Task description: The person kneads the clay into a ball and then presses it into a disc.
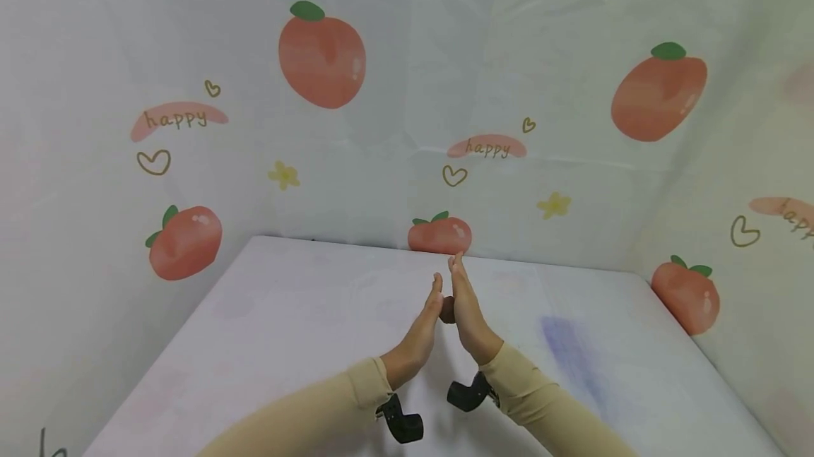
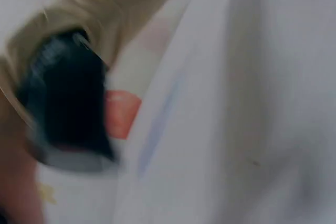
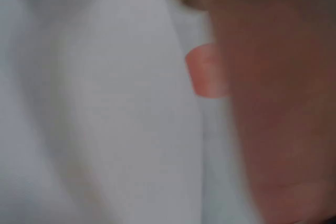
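Together, the left hand (image 1: 421, 333) and the right hand (image 1: 467, 309) stood nearly palm to palm above the middle of the table (image 1: 286, 316), fingers straight and pointing away toward the far wall, fingertips close at the top; neither hand gripped anything. A small dark shape showed between the palms, too small to tell what it was. Both arms wore smooth beige sleeves (image 1: 331, 407) with snug cuffs, and a black, rounded plastic camera mount (image 1: 402, 422) hung under the left wrist, another (image 1: 469, 393) under the right.

The table was covered in a pale, matte white cloth, faintly creased, with a soft bluish smudge (image 1: 562, 344) to the right of the hands. Behind and to both sides hung a thin, wrinkled white sheet (image 1: 394, 111) printed with round orange peaches topped by green leaves, little yellow flowers, outlined hearts, and pink brushstrokes carrying the word "happy" (image 1: 487, 147).

Both wrist views were heavily blurred: the left showed beige fabric (image 2: 105, 9) and a black mount (image 2: 65, 98), the right only skin and white cloth.
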### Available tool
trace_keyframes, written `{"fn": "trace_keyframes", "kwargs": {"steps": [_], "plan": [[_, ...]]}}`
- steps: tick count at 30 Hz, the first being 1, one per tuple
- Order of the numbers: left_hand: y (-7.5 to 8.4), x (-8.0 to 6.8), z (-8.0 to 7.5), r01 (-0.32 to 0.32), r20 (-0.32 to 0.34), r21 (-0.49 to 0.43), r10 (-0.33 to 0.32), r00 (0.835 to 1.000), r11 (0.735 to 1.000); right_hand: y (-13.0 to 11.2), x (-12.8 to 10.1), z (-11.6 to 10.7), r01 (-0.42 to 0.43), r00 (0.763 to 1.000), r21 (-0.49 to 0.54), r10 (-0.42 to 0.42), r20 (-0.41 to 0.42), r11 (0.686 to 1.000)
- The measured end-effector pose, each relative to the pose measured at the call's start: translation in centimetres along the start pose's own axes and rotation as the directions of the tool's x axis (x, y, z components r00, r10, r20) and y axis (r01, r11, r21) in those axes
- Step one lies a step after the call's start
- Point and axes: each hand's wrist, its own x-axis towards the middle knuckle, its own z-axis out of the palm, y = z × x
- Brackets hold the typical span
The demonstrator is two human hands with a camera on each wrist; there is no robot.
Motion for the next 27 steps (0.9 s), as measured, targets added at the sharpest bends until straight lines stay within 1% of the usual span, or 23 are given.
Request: {"fn": "trace_keyframes", "kwargs": {"steps": [1,3,4,5,7,8,11,14,18,21,22,25,27], "plan": [[0.3,0.0,0.0,-0.006,0.002,-0.008,0.006,1.000,1.000,0.3,0.1,0.0,-0.013,1.000,-0.004,0.013,-0.004,1.000],[0.9,0.2,-0.1,0.006,-0.010,-0.031,-0.006,1.000,0.999,1.0,0.0,0.2,-0.037,0.999,-0.020,0.037,-0.003,0.999],[1.2,0.3,-0.3,0.018,-0.025,-0.049,-0.020,0.999,0.999,1.4,-0.2,0.3,-0.047,0.999,-0.028,0.047,-0.002,0.999],[1.4,0.5,-0.5,0.036,-0.043,-0.072,-0.039,0.998,0.997,1.6,-0.5,0.5,-0.043,0.999,-0.021,0.043,0.008,0.999],[1.6,1.0,-0.9,0.067,-0.079,-0.117,-0.076,0.994,0.991,2.0,-1.3,0.9,-0.035,0.999,-0.038,0.036,0.032,0.999],[1.6,1.3,-1.1,0.090,-0.100,-0.117,-0.102,0.990,0.989,2.0,-1.8,1.1,-0.025,0.998,-0.044,0.027,0.050,0.999],[1.0,2.0,-1.7,0.117,-0.128,-0.090,-0.128,0.983,0.989,1.5,-2.9,1.6,0.013,0.995,-0.028,-0.010,0.098,1.000],[-0.2,2.4,-1.7,0.140,-0.136,-0.019,-0.141,0.981,0.990,0.5,-3.1,1.7,0.043,0.994,0.012,-0.044,0.099,0.999],[-1.5,2.0,-1.1,0.152,-0.069,0.034,-0.149,0.986,0.988,-0.7,-2.0,0.9,0.056,0.997,0.059,-0.059,0.049,0.997],[-1.5,1.4,-0.3,0.118,-0.023,0.048,-0.117,0.993,0.992,-0.8,-0.7,0.0,0.055,0.998,0.058,-0.056,0.021,0.997],[-1.4,1.3,-0.1,0.094,-0.017,0.048,-0.093,0.996,0.994,-0.7,-0.3,-0.3,0.050,0.999,0.057,-0.051,0.013,0.997],[-0.5,1.1,0.4,0.024,0.001,0.028,-0.024,1.000,0.999,0.2,0.7,-0.9,0.030,1.000,0.044,-0.030,-0.001,0.999],[0.2,1.1,0.3,0.003,0.005,0.006,-0.003,1.000,1.000,0.9,0.9,-1.0,0.008,1.000,0.028,-0.008,-0.009,1.000]]}}
